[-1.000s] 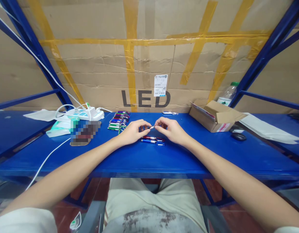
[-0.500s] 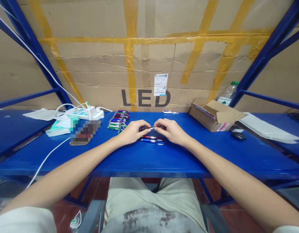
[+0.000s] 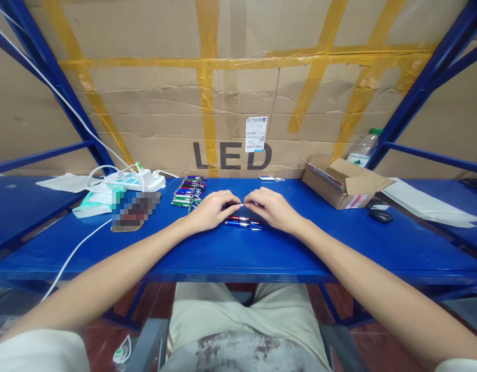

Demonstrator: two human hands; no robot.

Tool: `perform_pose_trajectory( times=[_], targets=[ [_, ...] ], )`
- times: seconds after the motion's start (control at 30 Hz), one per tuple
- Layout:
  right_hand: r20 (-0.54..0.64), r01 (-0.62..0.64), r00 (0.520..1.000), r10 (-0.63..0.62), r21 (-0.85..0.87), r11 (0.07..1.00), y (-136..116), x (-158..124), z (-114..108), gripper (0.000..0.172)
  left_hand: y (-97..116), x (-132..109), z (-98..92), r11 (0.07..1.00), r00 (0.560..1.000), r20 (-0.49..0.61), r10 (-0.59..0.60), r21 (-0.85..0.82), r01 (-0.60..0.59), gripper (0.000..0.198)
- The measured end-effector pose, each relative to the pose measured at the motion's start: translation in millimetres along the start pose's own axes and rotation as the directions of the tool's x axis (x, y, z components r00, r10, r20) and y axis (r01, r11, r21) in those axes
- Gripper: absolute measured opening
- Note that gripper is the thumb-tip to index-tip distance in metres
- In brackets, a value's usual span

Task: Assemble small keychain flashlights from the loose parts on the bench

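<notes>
My left hand (image 3: 217, 211) and my right hand (image 3: 272, 207) meet above the middle of the blue table. Both are closed, thumb against fingers, on the two ends of one small keychain flashlight (image 3: 241, 205). Most of it is hidden by the fingers; only a short silvery part shows between them. Just below the hands lie a red keychain flashlight (image 3: 238, 218) and a blue keychain flashlight (image 3: 237, 225), their clips to the right. Left of my left hand, several keychain flashlights (image 3: 182, 198) in green, blue and red lie in a stacked row. A silver keychain flashlight (image 3: 266, 179) rests at the back.
At the right stand an opened cardboard box (image 3: 345, 188), a black computer mouse (image 3: 380, 216), a bottle (image 3: 365, 147) and white paper (image 3: 428, 201). A power strip (image 3: 136, 180) with cables, a green-white packet (image 3: 95, 202) and a pixelated object (image 3: 136, 213) lie left. A large carton (image 3: 161, 103) backs the table.
Both hands stay in nearly the same place, still pinching the flashlight. The right fingers have shifted slightly. The other flashlights have not moved.
</notes>
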State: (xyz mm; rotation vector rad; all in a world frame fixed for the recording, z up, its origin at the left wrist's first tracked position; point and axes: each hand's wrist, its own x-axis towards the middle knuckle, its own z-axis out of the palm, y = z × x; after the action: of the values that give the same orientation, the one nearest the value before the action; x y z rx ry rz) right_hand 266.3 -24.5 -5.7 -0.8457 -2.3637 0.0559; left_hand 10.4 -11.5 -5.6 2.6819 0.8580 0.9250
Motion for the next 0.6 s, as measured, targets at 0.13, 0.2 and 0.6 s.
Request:
perform_pose_trajectory(
  times=[0.13,0.2,0.6],
  targets=[
    [-0.013,-0.078,0.997,0.08,0.12,0.99,-0.4,1.4,2.9,0.013,1.2,-1.3,0.0,0.998,0.999,-0.013,0.031,0.052,-0.03,0.026],
    [0.002,-0.148,0.988,0.152,0.228,0.962,-1.1,1.9,4.2,0.014,2.4,-2.2,-0.8,0.995,0.999,-0.018,0.047,0.084,-0.045,0.025],
    [0.178,-0.383,0.916,0.359,0.652,0.654,-5.3,5.8,6.5,0.031,1.0,-7.8,-2.7,0.926,0.98,-0.005,0.2,0.328,-0.188,0.024]
  ],
)
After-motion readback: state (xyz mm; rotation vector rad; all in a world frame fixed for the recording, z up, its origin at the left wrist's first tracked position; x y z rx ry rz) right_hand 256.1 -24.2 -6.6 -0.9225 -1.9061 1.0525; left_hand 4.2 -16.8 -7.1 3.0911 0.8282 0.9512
